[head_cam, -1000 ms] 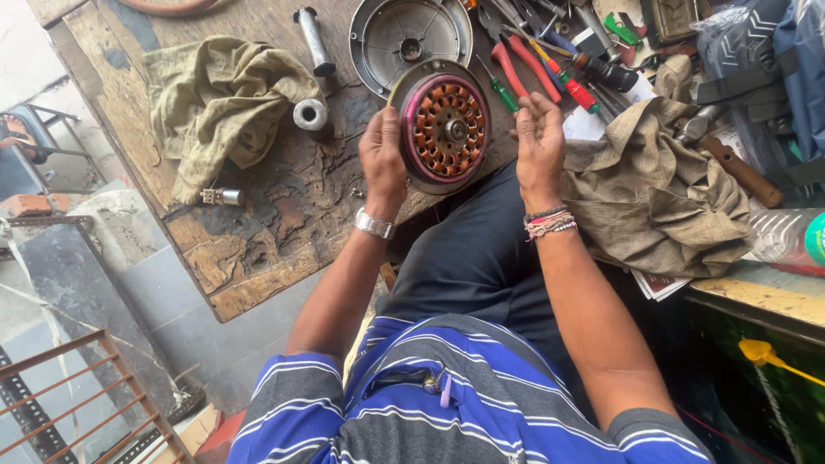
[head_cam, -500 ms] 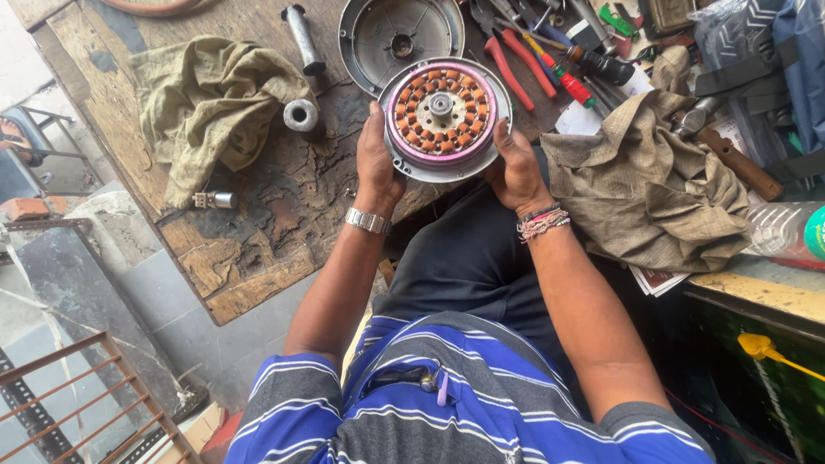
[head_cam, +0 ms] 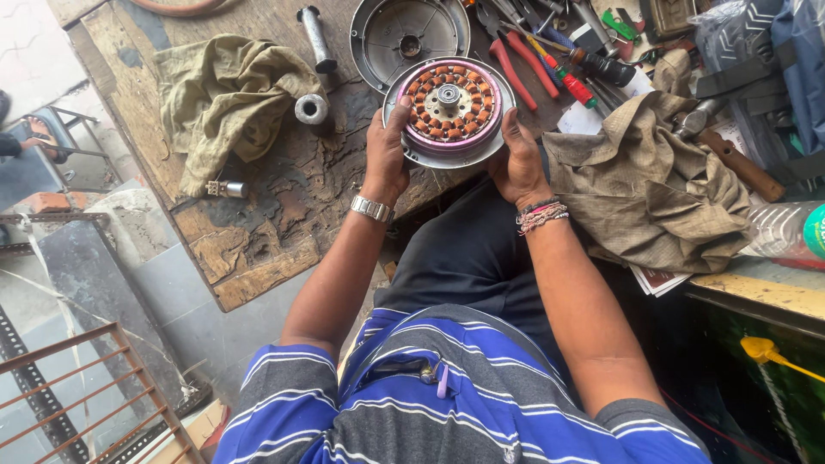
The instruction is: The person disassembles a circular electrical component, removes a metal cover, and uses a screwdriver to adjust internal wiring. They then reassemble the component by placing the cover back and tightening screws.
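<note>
We hold the round motor assembly (head_cam: 449,112) face up at the near edge of the worktop (head_cam: 258,223), its ring of copper windings and central shaft end turned toward the camera and a purple band visible inside the metal rim. Our left hand (head_cam: 386,155) grips the left side of the rim with the thumb over its edge; our right hand (head_cam: 516,159) grips the right side in the same way, so both hands are closed on the assembly and carry its weight between them. We judge the step in hand to be inspection or positioning of the wound core, and the next move calls for a level, two-handed carry, because the part looks heavy and the windings should not be knocked. Just beyond the assembly lies a matching round metal cover (head_cam: 411,39), open side up. To the far left of it we see a short steel tube (head_cam: 315,39) and a small metal sleeve (head_cam: 311,108), and further left an olive rag (head_cam: 228,94). To the right of the cover lie red-handled pliers (head_cam: 516,64) and screwdrivers (head_cam: 563,73) among other tools. A second crumpled cloth (head_cam: 653,189) lies just right of our right hand, and a plastic bottle (head_cam: 786,236) lies at the right edge.
</note>
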{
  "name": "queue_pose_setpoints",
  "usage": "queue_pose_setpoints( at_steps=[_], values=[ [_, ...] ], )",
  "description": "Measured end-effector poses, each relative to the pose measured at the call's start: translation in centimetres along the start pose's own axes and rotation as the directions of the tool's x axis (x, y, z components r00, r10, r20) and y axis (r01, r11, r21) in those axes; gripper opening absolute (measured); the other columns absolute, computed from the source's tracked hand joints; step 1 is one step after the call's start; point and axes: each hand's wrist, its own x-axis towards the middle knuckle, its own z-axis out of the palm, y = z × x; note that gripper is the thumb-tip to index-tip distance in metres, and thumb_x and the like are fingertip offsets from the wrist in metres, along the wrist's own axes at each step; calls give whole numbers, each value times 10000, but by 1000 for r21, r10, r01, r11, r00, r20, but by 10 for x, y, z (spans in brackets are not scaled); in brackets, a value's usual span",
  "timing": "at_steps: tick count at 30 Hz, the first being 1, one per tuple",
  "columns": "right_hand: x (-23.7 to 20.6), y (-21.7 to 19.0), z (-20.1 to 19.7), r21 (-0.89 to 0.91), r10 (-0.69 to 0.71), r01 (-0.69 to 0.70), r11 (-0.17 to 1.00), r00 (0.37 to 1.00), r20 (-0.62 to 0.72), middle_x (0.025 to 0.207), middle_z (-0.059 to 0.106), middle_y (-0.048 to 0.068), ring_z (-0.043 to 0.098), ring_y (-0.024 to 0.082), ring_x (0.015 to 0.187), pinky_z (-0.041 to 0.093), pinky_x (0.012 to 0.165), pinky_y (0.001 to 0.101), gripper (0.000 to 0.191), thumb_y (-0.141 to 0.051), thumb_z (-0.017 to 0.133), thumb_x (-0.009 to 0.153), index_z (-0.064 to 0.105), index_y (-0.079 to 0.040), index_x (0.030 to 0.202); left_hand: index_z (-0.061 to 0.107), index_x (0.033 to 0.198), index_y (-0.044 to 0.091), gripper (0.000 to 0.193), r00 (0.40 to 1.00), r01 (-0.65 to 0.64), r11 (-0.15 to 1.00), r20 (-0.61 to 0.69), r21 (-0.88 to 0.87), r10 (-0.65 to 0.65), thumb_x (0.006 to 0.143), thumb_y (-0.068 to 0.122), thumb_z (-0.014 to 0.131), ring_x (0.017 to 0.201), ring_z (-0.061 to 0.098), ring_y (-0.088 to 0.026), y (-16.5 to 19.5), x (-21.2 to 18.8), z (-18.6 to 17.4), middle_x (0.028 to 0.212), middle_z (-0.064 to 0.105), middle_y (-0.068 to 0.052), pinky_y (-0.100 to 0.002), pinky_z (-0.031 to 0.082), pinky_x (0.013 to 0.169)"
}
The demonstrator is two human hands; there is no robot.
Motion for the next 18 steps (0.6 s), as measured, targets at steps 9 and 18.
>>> queue_pose_setpoints(
  at_steps=[9,18],
  values=[
    [-41,-6,-7,8,-10,10,1000,1000,-2,1410,600,98,596,230,1303,525,1087,409,809,-615,623,939,462,-29,1474,544,1235,-22,483,1000,-11,1000,-8,-5,11,934,308,729,871,726,-178,-15,-41,13,1034,675,-124,-342,647,773],
    [-33,-8,1,34,3,-4,999,1000,27,1428,593,94,580,223,1327,498,1120,404,811,-620,600,953,460,-21,1482,451,1258,23,561,998,-4,999,70,48,0,826,192,767,921,744,-204,13,-48,20,1070,658,-130,-350,673,792]
  ],
)
